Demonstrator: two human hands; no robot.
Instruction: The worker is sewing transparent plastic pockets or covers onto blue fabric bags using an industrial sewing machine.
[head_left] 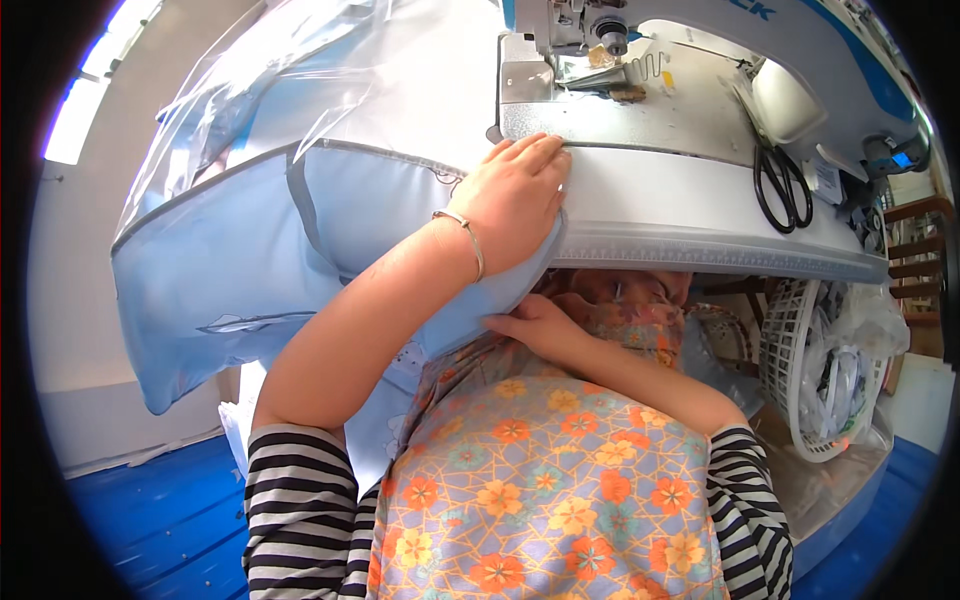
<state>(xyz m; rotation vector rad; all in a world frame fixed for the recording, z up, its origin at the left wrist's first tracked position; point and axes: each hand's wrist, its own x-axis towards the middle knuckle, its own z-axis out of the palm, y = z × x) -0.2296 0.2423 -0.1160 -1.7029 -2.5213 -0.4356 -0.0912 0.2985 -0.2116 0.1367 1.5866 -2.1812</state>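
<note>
Floral apron (pixel 545 490) lies nearest the camera, below both grips. Just above it, the right grip (pixel 540 325) rests at the near side of the light-blue cloth (pixel 235 262), thumb lying on it; the other fingers are mostly hidden, so I cannot tell how firmly it closes. That thumb is best used to take up slack gently, without tugging. Higher up, the left grip (pixel 512 200) is opened out, fingers side by side over the cloth at the front of the table (pixel 660 195). Light, even pressure should suit, as a hard push would probably pucker the grey binding (pixel 395 157) reaching it from the left. The cloth's bulk hangs left of this grip; supporting it would limit drag. Black scissors (pixel 770 195) sit well to the grip's right. Beyond the fingertips stands the sewing machine (pixel 690 12), best given clearance.
</note>
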